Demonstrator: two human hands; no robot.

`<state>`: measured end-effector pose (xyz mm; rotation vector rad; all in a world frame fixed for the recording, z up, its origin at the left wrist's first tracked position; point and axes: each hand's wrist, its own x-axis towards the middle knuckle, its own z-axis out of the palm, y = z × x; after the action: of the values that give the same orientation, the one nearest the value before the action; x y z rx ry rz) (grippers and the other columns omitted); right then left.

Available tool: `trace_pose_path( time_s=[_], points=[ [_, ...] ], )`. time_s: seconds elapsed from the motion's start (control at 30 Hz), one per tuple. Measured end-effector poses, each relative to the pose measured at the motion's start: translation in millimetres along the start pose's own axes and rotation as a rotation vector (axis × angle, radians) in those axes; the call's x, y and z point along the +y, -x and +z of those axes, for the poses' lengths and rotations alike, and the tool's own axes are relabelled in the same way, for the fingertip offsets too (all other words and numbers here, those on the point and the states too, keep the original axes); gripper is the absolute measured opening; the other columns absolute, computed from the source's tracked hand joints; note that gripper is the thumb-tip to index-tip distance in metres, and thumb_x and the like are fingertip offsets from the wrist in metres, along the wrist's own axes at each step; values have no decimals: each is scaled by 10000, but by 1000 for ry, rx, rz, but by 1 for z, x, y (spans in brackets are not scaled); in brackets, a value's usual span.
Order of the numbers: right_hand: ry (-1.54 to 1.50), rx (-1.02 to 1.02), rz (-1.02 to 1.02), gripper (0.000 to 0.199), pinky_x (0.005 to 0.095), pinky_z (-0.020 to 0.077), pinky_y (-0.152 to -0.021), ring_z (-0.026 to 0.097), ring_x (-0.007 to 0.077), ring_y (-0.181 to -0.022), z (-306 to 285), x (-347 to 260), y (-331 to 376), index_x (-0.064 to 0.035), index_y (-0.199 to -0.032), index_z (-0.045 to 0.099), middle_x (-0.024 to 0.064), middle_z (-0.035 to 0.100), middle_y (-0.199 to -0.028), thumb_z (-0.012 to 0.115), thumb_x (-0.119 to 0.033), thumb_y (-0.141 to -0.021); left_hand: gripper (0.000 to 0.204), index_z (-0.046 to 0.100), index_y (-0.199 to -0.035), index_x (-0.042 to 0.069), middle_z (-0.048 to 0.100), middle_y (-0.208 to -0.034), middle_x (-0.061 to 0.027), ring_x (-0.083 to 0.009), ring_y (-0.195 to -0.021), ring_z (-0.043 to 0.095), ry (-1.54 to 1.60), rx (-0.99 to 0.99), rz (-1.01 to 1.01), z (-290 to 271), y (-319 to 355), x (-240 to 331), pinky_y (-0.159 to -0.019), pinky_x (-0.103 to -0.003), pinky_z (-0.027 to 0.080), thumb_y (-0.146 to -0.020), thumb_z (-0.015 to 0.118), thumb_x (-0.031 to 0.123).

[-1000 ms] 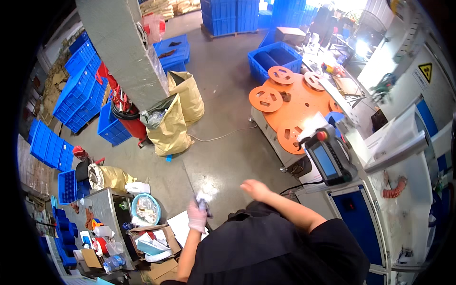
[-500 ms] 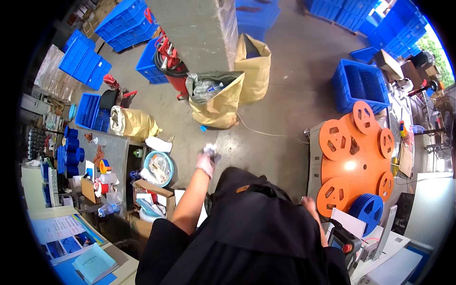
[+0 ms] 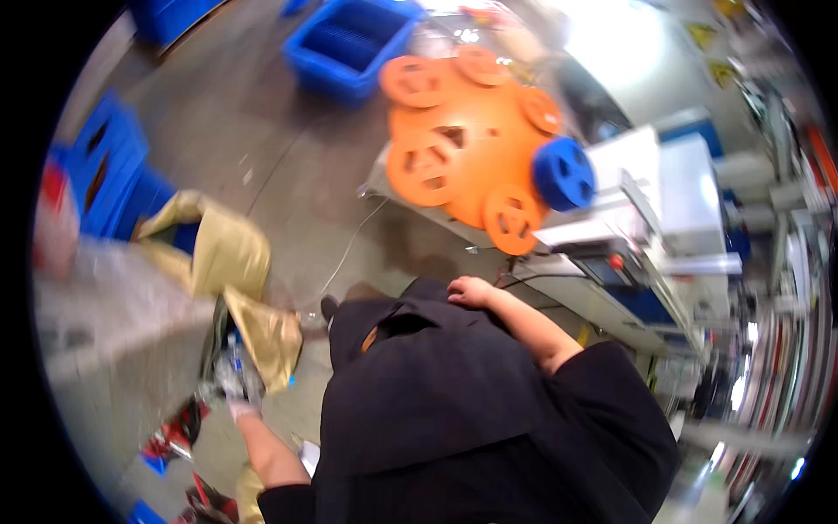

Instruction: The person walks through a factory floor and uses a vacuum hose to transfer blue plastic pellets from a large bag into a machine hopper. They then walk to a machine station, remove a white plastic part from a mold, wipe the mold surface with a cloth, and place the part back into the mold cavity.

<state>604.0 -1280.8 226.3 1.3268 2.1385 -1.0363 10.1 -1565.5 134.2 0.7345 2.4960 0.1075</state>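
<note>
My left hand [image 3: 243,407], which looks covered by a pale glove, reaches to the mouth of a yellow sack [image 3: 272,336]. Clear crumpled plastic [image 3: 234,367] shows in that sack, right beside my fingers. Blur smears the fingers, so whether they hold anything cannot be made out. My right hand [image 3: 472,293] rests against the front of my black clothing, its fingers loosely bent and no object visible in them. Beyond it stands an orange turntable [image 3: 489,144] bearing several orange reels. A blue reel [image 3: 564,174] sits at its right edge.
A second yellow sack [image 3: 229,249] stands behind the first, beside a grey pillar [image 3: 122,323]. Past the turntable lies a blue crate [image 3: 349,44]. A thin cable [image 3: 353,249] runs over the floor. To the right is a white machine with a control box [image 3: 602,262].
The view has swung to the right. My left hand, earlier over the floor with something pale and shiny, is now at the sack's mouth. My right hand has come in against my clothing.
</note>
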Motion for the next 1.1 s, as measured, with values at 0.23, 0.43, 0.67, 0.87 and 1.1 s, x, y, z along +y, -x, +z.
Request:
trace_pose_path(
  time_s=[0.23, 0.43, 0.67, 0.87, 1.1],
  points=[
    [-414, 274, 481, 373, 369, 472, -887, 613, 295, -1016, 17, -7, 22, -62, -1109, 619, 153, 656, -1058, 576, -344, -868, 577, 652, -1032, -33, 648, -1058, -225, -347, -951, 642, 12, 197, -573, -31, -44, 69, -769, -413, 527, -898, 436, 485],
    [-479, 190, 363, 405, 362, 462, -917, 598, 277, -1063, -8, 11, -2, -57, -1155, 598, 143, 635, -1135, 605, -334, -859, 449, 641, -910, -36, 664, -958, -216, -351, -840, 650, -16, 109, -283, 73, -99, 191, -734, -429, 510, -861, 528, 395],
    [-609, 434, 482, 488, 364, 465, -919, 594, 279, -1068, -71, 192, -93, -42, -1188, 577, 143, 631, -1132, 647, -364, -828, 290, 593, -1063, -22, 601, -1097, -171, -276, -998, 580, 321, -291, 253, 59, -83, 397, -886, -349, 450, -839, 609, 162],
    [-510, 1001, 925, 682, 414, 384, -984, 488, 366, -1163, -260, 346, -147, 39, -1273, 438, 248, 511, -1218, 738, -253, -734, 263, 620, -1060, 58, 631, -861, -90, -154, -769, 584, 286, -592, 50, 96, -60, 370, -692, -297, 475, -897, 550, 253],
    [-447, 715, 1040, 628, 420, 461, -891, 594, 398, -1012, -244, 541, -172, 19, -1154, 571, 253, 617, -1094, 791, -302, -662, 309, 634, -1116, 88, 648, -1050, -182, -318, -1006, 610, -188, -753, 96, 86, -15, 513, -889, -376, 462, -874, 543, 257]
  ],
)
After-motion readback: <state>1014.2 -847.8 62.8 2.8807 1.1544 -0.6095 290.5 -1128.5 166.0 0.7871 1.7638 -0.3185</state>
